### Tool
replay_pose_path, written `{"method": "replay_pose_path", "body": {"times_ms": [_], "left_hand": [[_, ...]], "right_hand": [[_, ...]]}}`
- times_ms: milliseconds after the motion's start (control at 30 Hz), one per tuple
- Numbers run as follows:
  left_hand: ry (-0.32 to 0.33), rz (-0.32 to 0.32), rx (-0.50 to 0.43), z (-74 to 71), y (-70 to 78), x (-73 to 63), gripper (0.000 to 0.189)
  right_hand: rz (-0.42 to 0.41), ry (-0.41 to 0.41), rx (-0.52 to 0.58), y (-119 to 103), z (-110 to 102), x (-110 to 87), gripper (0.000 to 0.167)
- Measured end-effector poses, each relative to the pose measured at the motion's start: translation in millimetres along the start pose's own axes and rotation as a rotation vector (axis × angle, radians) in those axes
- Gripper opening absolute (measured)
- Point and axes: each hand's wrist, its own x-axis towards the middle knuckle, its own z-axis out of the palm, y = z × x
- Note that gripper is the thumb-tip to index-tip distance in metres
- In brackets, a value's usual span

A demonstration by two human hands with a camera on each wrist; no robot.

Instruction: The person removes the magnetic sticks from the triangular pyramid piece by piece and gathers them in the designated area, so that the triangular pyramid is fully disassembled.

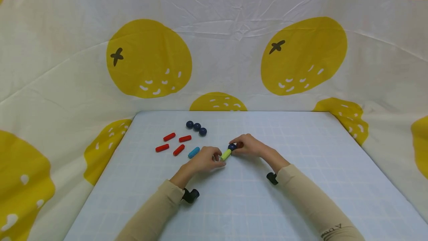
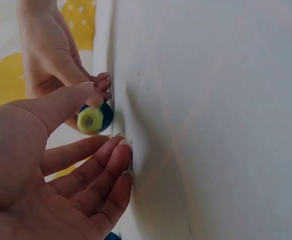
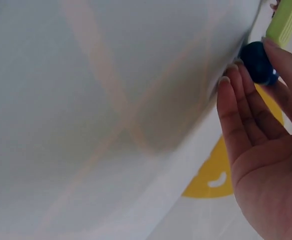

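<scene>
My right hand [image 1: 249,146] pinches a dark blue ball [image 3: 258,62] between thumb and fingertips, low over the table. A short yellow-green rod [image 1: 225,154] meets the ball end to end. In the left wrist view the rod's near end [image 2: 90,121] shows a round grey centre, with the ball behind it. My left hand [image 1: 206,158] is beside the rod's free end, thumb and fingers spread apart around it. Whether any left fingertip touches the rod is hard to tell. Just left of that hand lies a light blue rod [image 1: 194,152].
Several red rods, one of them nearest the left hand [image 1: 178,150], lie scattered on the left of the white table [image 1: 234,211]. Behind them three dark blue balls [image 1: 197,127] sit in a row. A fruit-patterned cloth [image 1: 227,66] hangs behind the table.
</scene>
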Motion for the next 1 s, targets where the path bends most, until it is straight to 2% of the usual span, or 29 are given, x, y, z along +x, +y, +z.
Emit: {"method": "replay_pose_path", "body": {"times_ms": [167,533,667,867,1000], "left_hand": [[0.009,-0.024,-0.052,4.3,4.5,5.7,0.030],[0.013,-0.073,-0.056,3.5,7.5,6.9,0.028],[0.008,-0.057,-0.054,3.4,5.8,7.8,0.025],[-0.036,0.028,-0.009,1.8,3.2,5.6,0.023],[-0.030,0.070,0.012,-3.6,0.7,-1.6,0.023]], "right_hand": [[0.001,0.004,0.003,-3.3,1.3,1.6,0.036],[0.022,-0.001,-0.009,-8.2,0.7,2.8,0.034],[0.025,-0.011,-0.002,-8.3,0.6,3.0,0.034],[0.040,-0.026,0.010,-5.3,-0.6,4.4,0.032],[0.061,-0.026,0.000,-4.4,-1.2,5.2,0.033]]}}
